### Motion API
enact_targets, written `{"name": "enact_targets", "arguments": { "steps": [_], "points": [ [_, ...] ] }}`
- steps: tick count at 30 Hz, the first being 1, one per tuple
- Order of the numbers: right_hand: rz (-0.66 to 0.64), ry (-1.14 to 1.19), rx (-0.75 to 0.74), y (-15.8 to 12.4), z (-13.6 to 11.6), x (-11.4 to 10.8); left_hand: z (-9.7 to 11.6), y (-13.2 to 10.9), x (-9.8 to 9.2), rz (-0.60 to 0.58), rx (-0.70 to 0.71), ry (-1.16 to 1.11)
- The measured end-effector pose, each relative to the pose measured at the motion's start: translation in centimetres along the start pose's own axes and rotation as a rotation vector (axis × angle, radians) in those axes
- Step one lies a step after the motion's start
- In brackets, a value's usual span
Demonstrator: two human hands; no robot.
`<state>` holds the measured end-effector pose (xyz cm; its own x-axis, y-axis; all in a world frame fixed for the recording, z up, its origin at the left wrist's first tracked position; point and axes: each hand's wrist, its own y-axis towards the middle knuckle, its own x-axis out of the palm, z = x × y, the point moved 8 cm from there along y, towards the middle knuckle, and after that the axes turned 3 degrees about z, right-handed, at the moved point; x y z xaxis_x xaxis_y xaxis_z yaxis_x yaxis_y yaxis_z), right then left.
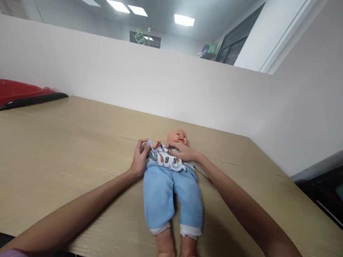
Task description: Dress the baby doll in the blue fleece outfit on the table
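Doll (177, 136) is on its back on the table (80, 142), bald head toward the far edge, legs toward the near edge, closer to the near one; feet are cut off by the frame. Probably laid that way so both forearms reach it square-on. Left hand (139, 157) is pinched, thumb against fingers, on the blue trim of the top (166, 160) just beside the doll's small fist. Right hand (183, 151) rests across the chest below the chin, likely steadying the body against the left's tug; can't tell if its fingertips grip cloth. Hands are apart, one per side. Top is white, soft-looking, with an animal-face print and a wavy lower border. Trousers (160, 192) are fuzzy light-blue cloth, baggy, white cuffs. Head and limbs are smooth, slightly shiny, plastic or vinyl by the look. Table is pale, wood-grained, with fine dark cracks. Red glossy object (21, 89), black-rimmed, by the far left corner.
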<state>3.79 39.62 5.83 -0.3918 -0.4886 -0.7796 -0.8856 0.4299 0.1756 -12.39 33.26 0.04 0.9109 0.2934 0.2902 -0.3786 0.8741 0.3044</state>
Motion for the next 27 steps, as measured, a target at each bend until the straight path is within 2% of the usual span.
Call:
{"name": "enact_targets", "arguments": {
  "steps": [5,8,12,17,23,27],
  "points": [
    [-0.038,0.015,-0.004,0.0,-0.2,0.6,2.0,1.2,0.8,-0.087,0.027,-0.004],
    [-0.085,0.062,-0.013,0.3,0.1,1.5,2.3,1.8,1.1,-0.125,0.013,0.003],
    [-0.079,0.115,0.02,0.7,1.0,2.0,0.4,2.9,1.8,-0.219,-0.102,0.032],
    [0.016,0.1,0.166,1.0,1.5,1.0,-2.5,3.6,1.6,-0.345,-0.24,0.107],
    [0.122,-0.077,0.335,0.6,1.4,-1.0,-3.8,3.9,0.7,-0.355,-0.306,0.163],
    [0.22,-0.256,0.478,-0.7,1.7,-2.1,-4.1,3.7,1.6,-0.35,-0.304,0.165]
  ]
}}
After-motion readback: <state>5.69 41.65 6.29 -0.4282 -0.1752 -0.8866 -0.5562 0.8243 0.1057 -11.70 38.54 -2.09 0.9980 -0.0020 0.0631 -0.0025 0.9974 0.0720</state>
